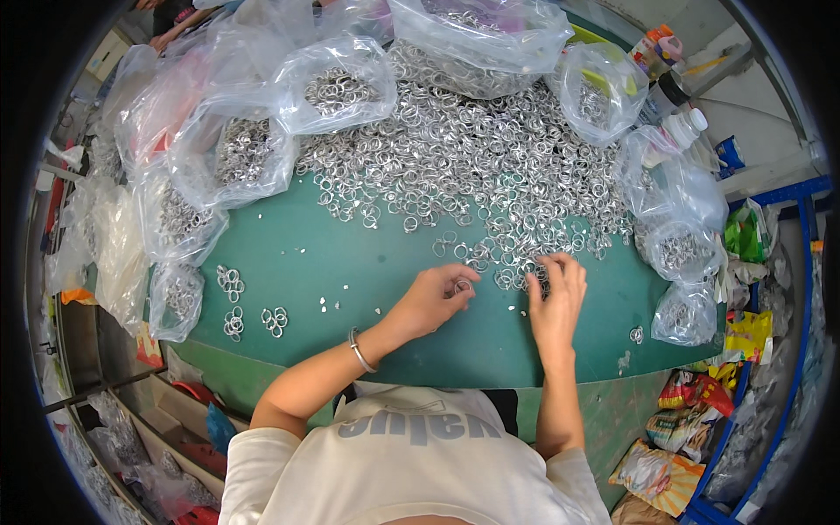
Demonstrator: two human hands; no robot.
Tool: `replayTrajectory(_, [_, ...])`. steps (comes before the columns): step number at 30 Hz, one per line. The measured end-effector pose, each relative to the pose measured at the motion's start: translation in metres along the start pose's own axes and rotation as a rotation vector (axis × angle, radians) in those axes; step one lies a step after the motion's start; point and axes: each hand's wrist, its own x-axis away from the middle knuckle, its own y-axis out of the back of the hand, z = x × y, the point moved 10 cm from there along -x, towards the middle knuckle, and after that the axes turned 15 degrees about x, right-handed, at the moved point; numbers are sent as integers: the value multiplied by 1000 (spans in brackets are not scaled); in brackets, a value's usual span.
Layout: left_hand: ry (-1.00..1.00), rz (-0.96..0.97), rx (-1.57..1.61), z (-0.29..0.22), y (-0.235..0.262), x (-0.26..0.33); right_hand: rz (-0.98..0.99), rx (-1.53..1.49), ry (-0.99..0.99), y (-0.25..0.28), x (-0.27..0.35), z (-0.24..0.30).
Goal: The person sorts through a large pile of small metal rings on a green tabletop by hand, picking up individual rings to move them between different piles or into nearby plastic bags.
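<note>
A large heap of silver metal rings (490,149) spreads over the green table (394,271), thinning toward me. My left hand (429,302), with a bangle (360,350) on its wrist, is closed in a pinch around a small silver ring (462,285). It sits just in front of the heap's near edge. My right hand (558,302) reaches into the loose rings (516,262) at that edge, its thumb and fingers apart and touching them. Three small clusters of rings, one a ring cluster (274,321), lie to the left.
Clear plastic bags of rings line the table, including a bag (337,92) at the back and a bag (685,315) at the right edge. Bottles (682,129) stand at the back right. Beside the table are a blue rack (805,262) and coloured packets (665,477).
</note>
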Motion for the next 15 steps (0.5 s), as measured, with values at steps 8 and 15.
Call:
replayTrajectory(8, [-493, -81, -406, -48, -24, -5, 79, 87, -108, -22, 5, -29])
replayTrajectory(15, [-702, 28, -982, -50, -67, -19, 111, 145, 37, -30, 22, 3])
